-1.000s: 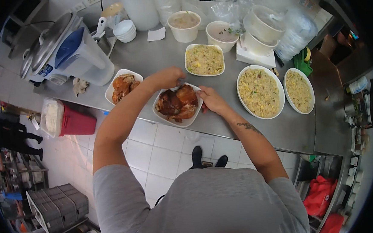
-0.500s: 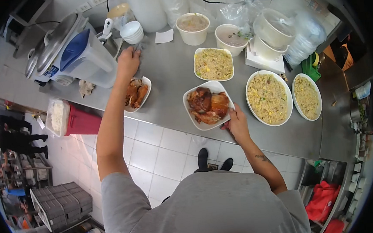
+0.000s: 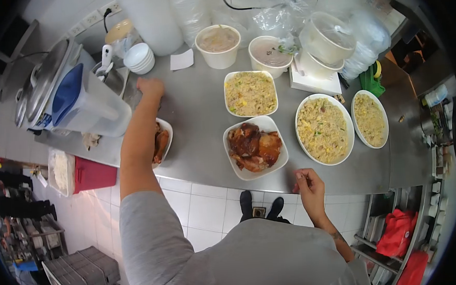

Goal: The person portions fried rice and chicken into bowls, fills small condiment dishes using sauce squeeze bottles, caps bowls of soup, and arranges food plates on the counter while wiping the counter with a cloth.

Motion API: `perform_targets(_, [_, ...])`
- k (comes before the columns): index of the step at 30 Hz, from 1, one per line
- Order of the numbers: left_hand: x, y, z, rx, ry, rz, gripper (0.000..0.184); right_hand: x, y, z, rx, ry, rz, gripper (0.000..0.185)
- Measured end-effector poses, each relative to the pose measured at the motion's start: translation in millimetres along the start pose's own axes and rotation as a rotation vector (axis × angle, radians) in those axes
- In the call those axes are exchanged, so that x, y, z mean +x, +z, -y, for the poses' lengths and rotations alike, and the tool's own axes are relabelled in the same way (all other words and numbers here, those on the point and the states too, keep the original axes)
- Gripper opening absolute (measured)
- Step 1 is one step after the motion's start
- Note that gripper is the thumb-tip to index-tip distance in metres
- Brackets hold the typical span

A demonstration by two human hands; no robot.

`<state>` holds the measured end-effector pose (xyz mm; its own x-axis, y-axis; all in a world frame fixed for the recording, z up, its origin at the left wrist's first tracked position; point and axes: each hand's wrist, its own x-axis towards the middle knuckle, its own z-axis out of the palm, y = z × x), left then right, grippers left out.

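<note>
My left hand [image 3: 150, 87] is low over the steel counter, left of the paper slip, fingers curled; what they hold, if anything, is hidden. Below that forearm, a white bowl of roast chicken pieces [image 3: 161, 141] is partly covered by the arm. At the counter's front edge my right hand [image 3: 310, 189] is loosely closed, thumb against the fingers, with nothing visible in it. It is apart from the square white bowl [image 3: 243, 174] of glazed roast chicken [image 3: 256, 146]. Behind that bowl stands a square bowl of fried rice [image 3: 251, 93].
Two oval dishes of fried rice [image 3: 325, 128] [image 3: 371, 119] sit to the right. Lidded tubs [image 3: 219, 46] [image 3: 271, 56] line the back. At left are small white bowls [image 3: 139, 59], a blue-lidded pitcher [image 3: 92, 106] and a red bin [image 3: 95, 173].
My right hand has let go of the square chicken bowl and drawn back toward the counter edge. My left hand has moved left and slightly nearer. The whole view has shifted a little.
</note>
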<state>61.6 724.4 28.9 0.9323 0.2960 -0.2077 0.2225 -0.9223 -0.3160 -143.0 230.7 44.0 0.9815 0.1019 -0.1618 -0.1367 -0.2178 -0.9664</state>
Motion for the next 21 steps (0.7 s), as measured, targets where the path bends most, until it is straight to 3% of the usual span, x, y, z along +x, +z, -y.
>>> perform_targets(1, [4,-9,-9,0.030,-0.025,-0.038,0.032,2,-5,-5,-0.006,-0.010,0.037,0.010])
perform_targets(3, [17,-13,-43,-0.357,-0.059,-0.478,0.031,3,-11,-17,-0.005,-0.016,0.112,0.007])
perform_targets(6, [40,8,-75,-0.426,-0.025,-0.529,0.033,14,8,0,-0.139,-0.180,0.186,0.005])
perform_targets(9, [52,4,-66,-0.299,0.055,-0.398,0.035,18,28,50,-0.151,-0.229,0.218,0.006])
perform_targets(10, [55,3,-62,-0.357,-0.024,-0.440,0.031,22,26,50,-0.204,-0.355,0.259,0.007])
perform_targets(12, [62,0,-51,-0.480,-0.188,-0.522,0.024,22,16,45,-0.234,-0.344,0.300,0.008])
perform_targets(15, [40,-43,-6,-1.631,-0.041,-0.392,0.015,21,7,29,-0.280,-0.272,0.282,0.010])
perform_targets(18, [15,-90,-19,-2.038,0.194,-0.452,0.012,19,17,31,-0.083,-0.154,0.281,0.011])
perform_targets(19, [18,-95,-31,-2.000,0.150,-0.431,0.014,19,24,35,0.022,-0.110,0.289,0.011])
perform_targets(21, [44,-100,-58,-1.921,0.068,-0.384,0.016,17,35,39,-0.042,-0.227,0.345,0.011])
